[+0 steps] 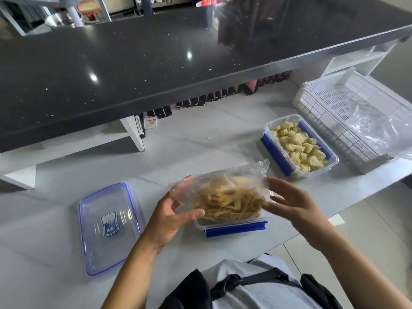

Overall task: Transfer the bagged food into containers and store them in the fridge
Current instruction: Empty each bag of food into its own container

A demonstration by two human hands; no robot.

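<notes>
A clear plastic bag point(225, 192) of thin yellow-brown food strips is held over an open clear container point(236, 227) with blue clips at the counter's front. My left hand point(171, 219) grips the bag's left side, thumb across its lower front. My right hand point(292, 204) touches the bag's right end with loosely spread fingers. The container's clear, blue-rimmed lid point(109, 226) lies flat to the left. A second open container point(298, 146) full of pale yellow food chunks sits at the back right.
A white slotted plastic basket point(334, 108) with an empty clear bag point(374, 128) in it stands at the far right. A dark raised countertop point(156, 56) overhangs the back of the pale work surface point(200, 141). Small dark items line the wall beneath it.
</notes>
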